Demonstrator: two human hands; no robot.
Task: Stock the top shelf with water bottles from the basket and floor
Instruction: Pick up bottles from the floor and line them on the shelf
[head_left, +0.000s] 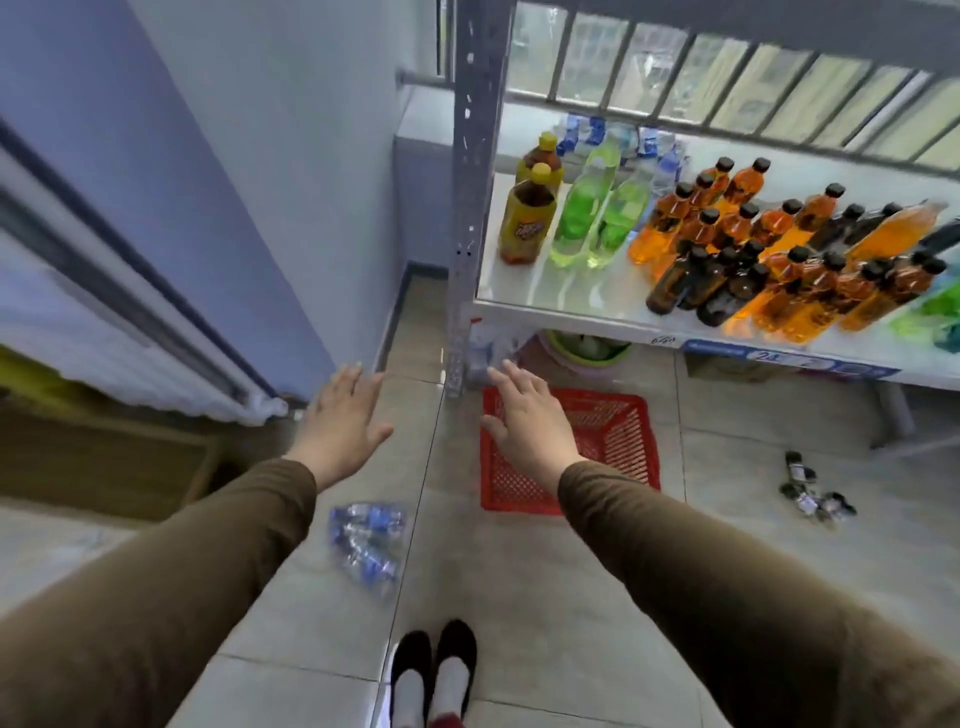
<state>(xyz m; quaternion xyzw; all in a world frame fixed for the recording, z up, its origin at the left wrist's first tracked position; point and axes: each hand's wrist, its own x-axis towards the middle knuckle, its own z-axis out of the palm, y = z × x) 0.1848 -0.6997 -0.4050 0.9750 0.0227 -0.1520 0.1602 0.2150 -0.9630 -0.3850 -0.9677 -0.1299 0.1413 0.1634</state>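
Left hand (343, 415) and right hand (524, 415), both with fingers spread and grasping nothing, extended above the floor. Water bottles (366, 543) lie on the tiles below the left hand; the red basket (613, 431) sits under the right hand, the shelf (571, 306) beyond it.

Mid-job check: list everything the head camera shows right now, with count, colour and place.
water bottles: small cluster, clear with blue labels, floor by left arm
basket: one, red, floor under shelf edge, looks empty
shelf: one, white, right
yellow bottles: two, shelf left
green bottles: several, beside yellow
orange bottles: many, shelf right
dark bottles: few, floor right
shoes: two, black
left hand: open, empty
right hand: open, over basket
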